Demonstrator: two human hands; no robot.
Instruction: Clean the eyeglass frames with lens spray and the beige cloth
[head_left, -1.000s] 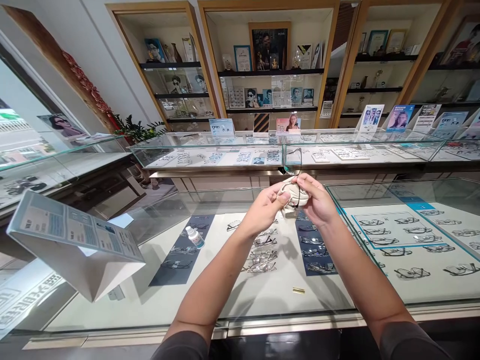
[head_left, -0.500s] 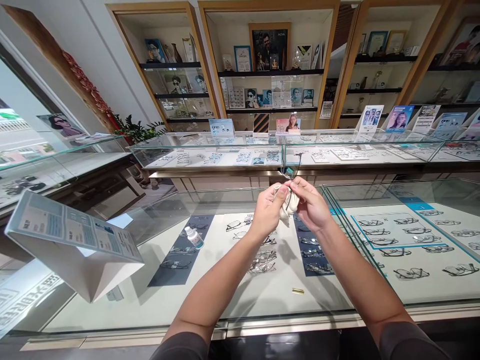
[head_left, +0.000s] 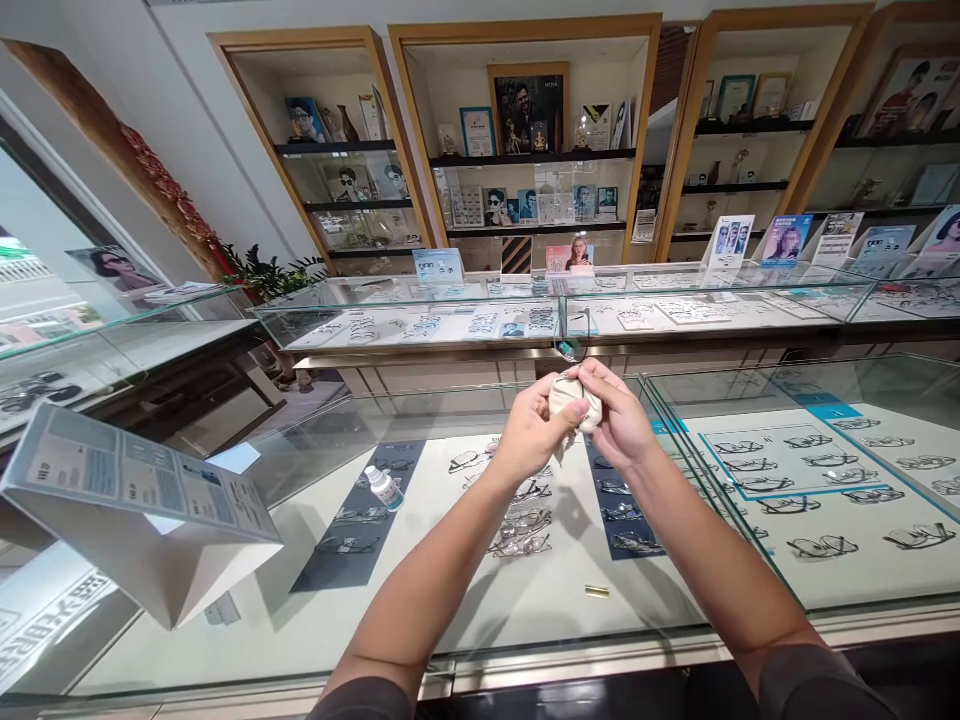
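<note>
A white bottle [head_left: 385,489] is set on the glass surface [head_left: 315,640], above a dark blue strip [head_left: 345,565]. To the right of the bottle and higher than it, a pair of glasses [head_left: 589,338] is held up over the surface by both hands. A pale cloth [head_left: 568,398] is bunched around the lower part of the glasses, and the upper rim is left showing beyond it. By the left hand [head_left: 536,425] the cloth is gripped, with the thumb pressed against its near side. By the right hand [head_left: 616,410] the glasses are pinched between thumb and fingers at the cloth's upper edge; exactly which part of the frame is grasped cannot be told. A column of display frames [head_left: 523,535] is laid out under the glass to the right of the bottle. Farther right of the bottle and nearer the wearer, a small gold bar [head_left: 597,591] is seen. To the left of the bottle, a folded display card [head_left: 150,500] is stood.
</note>
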